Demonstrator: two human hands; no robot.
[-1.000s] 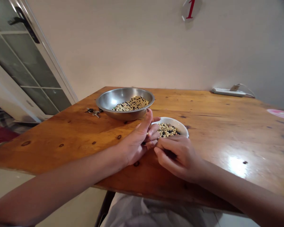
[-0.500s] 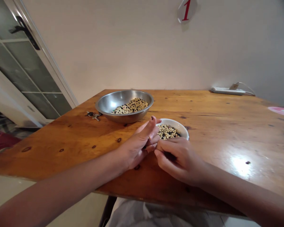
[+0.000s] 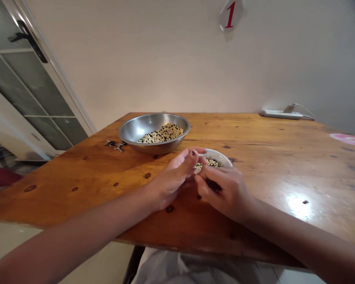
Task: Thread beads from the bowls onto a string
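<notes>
A white bowl (image 3: 223, 158) of mixed pale and black beans (image 3: 212, 161) stands just beyond my hands, partly covered by them. My left hand (image 3: 177, 173) is cupped at the bowl's near left side, thumb raised and fingers curled inward. What it holds, if anything, is hidden. Fingertips pinched together, my right hand (image 3: 225, 187) is at the bowl's near edge, close to the left fingers. Anything in that pinch is too small to make out. Some pale beans show in the gap between the hands; whether they lie in the bowl or the left palm, I cannot tell.
A wide steel bowl (image 3: 154, 147) with more mixed beans sits farther back to the left, keys (image 3: 117, 146) beside it. A white power strip (image 3: 281, 114) lies along the wall at the back right. The wooden table (image 3: 91, 169) has its near edge before my lap.
My right fingertips have risen slightly towards the bowl, and my left fingers have shifted, so more beans show between the hands. The whole view has moved a little.
</notes>
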